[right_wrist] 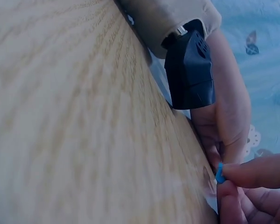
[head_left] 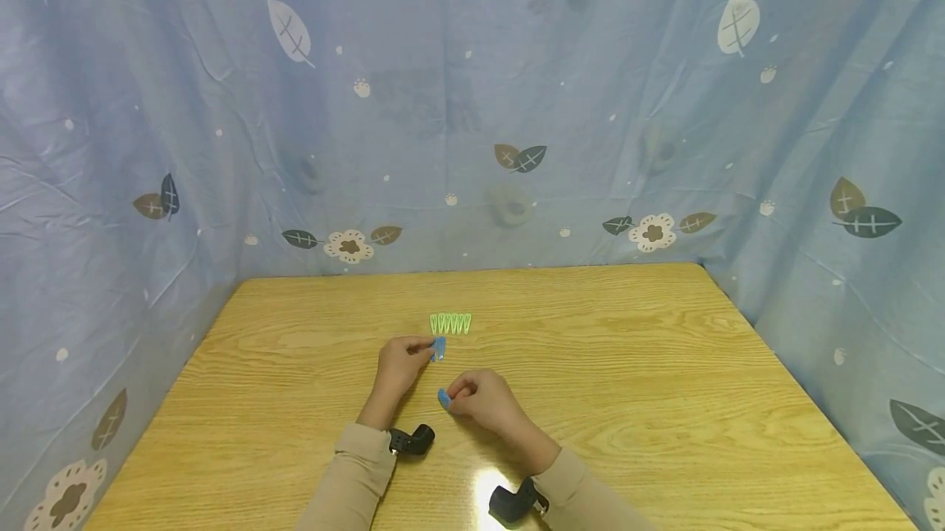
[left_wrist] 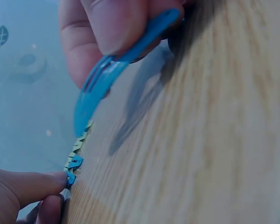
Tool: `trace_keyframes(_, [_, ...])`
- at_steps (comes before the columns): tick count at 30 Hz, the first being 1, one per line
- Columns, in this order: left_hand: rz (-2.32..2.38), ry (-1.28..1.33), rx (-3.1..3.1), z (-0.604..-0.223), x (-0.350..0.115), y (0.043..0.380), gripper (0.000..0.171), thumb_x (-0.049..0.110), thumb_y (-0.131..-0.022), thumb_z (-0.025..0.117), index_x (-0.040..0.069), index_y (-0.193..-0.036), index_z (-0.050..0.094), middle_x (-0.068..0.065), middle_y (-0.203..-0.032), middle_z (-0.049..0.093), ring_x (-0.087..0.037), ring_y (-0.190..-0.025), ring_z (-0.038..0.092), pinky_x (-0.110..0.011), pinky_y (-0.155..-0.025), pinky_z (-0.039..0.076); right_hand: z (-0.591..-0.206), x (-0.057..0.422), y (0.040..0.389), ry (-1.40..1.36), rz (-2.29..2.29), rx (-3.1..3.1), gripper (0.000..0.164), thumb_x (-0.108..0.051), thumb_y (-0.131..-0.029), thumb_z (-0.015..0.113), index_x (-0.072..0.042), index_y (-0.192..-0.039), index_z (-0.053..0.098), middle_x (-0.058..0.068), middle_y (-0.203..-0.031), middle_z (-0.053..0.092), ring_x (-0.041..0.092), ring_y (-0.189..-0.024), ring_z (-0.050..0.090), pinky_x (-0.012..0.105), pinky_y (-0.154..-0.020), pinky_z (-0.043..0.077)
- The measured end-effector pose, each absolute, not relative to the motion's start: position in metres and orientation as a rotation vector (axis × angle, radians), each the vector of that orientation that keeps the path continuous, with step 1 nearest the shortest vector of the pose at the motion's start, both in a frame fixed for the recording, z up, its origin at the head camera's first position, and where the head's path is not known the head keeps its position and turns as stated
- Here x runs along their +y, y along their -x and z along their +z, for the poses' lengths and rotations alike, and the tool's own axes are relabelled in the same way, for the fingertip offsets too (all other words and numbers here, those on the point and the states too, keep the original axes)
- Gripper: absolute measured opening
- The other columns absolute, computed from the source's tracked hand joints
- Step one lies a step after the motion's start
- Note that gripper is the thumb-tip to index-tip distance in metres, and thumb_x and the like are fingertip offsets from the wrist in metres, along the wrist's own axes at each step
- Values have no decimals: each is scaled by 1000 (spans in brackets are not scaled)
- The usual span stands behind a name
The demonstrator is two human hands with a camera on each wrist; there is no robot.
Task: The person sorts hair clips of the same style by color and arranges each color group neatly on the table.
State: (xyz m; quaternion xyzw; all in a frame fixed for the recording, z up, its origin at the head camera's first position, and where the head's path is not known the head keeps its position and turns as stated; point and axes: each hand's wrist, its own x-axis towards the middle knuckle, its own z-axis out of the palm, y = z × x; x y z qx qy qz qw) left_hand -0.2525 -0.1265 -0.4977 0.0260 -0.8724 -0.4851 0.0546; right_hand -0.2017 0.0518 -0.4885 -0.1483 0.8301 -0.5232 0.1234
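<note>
Blue snap hair clips (head_left: 440,348) lie on the table just in front of a row of light green hair clips (head_left: 451,323). My left hand (head_left: 399,363) pinches the left one of these blue clips (left_wrist: 71,179) between thumb and finger, down at the tabletop. Closer to me and to the right, my right hand (head_left: 489,401) holds another blue hair clip (left_wrist: 102,74) a little above the wood, its shadow falling below. In the right wrist view only the end of that held clip (right_wrist: 220,173) shows between thumb and finger.
The wooden table (head_left: 627,367) reaches back to a blue patterned curtain (head_left: 443,145), which also hangs on both sides. A black wrist camera (head_left: 413,440) sits on the left wrist, another (head_left: 513,502) on the right. Light glares on the wood near the front.
</note>
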Motion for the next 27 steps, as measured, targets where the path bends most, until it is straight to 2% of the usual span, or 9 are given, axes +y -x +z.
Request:
trace_keyframes(9, [-1470, -82, -2641, -499, -127, 254, 19, 12, -83, 72, 7, -102, 75, -5, -88, 70, -14, -76, 56, -25, -63, 45, -487, 55, 207, 371, -1717, 2291, 16, -5, -84, 67, 3, -97, 67, 4, -77, 63, 11, -63, 56, 24, -57, 49])
trace_keyframes(15, [-1461, -73, -2639, -499, -127, 254, 19, 12, -84, 72, 7, -102, 75, -7, -89, 70, -15, -77, 57, -25, -63, 45, -484, 58, 212, 320, -1821, 2239, 19, -6, -85, 67, 7, -99, 65, 6, -80, 63, 12, -68, 59, 23, -62, 51])
trace_keyframes(20, [-1460, -72, -2637, -499, -127, 254, 19, 12, -84, 71, 7, -102, 75, -6, -89, 71, -15, -77, 58, -25, -64, 46, -461, 57, 210, 273, -1853, 2258, 20, -1, -85, 62, 13, -100, 63, 13, -82, 63, 16, -70, 58, 31, -67, 53])
trace_keyframes(22, [-1457, -70, -2636, -499, -127, 254, 19, 12, -84, 71, 7, -102, 75, -5, -88, 70, -14, -77, 58, -25, -64, 46, -459, 56, 215, 228, -1865, 2266, 21, 0, -86, 62, 14, -101, 63, 14, -82, 63, 16, -70, 58, 33, -67, 53])
trace_keyframes(27, [-1463, -78, -2631, -498, -126, 253, 19, 12, -84, 71, 7, -102, 75, -5, -87, 70, -14, -75, 56, -25, -63, 45, -480, 54, 236, 133, -1922, 2286, 20, -3, -85, 65, 9, -100, 65, 5, -77, 62, 12, -65, 56, 26, -61, 50])
